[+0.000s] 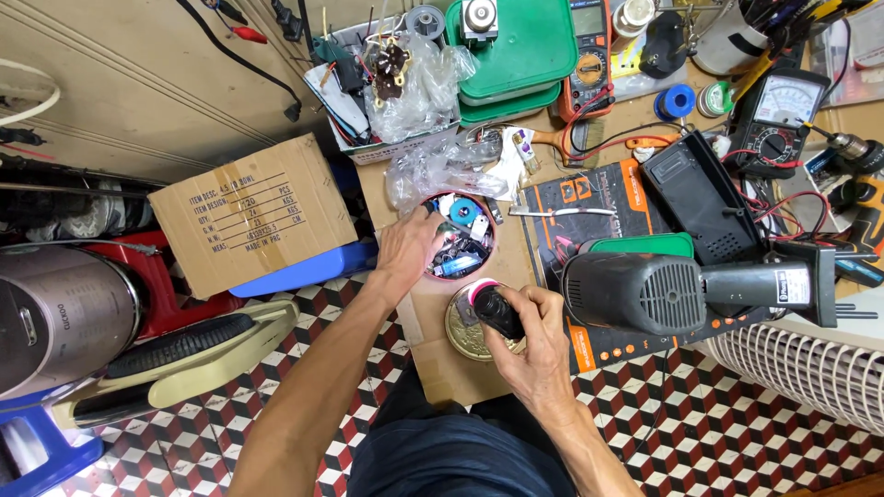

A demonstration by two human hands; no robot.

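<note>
1. Left hand point(405, 248) reaches into the round tin point(435, 272) of small parts — fingers dip among the bits at its left rim; whether it grips one, cannot tell.
2. Right hand point(534, 331) clasps a small black part point(497, 313) with a pink-white end, thumb and fingers wrapped round it.
3. That part sits just above the round gold lid point(460, 333), near the front edge of the bench point(442, 368).
4. Tin stands just behind the lid, beside crumpled clear bags point(433, 166).
5. Grey motor-like tool point(645, 290) lies right of the right hand, on an orange-black mat point(552, 207).
6. Cardboard box point(249, 212) left of the bench — well apart from both hands.
</note>
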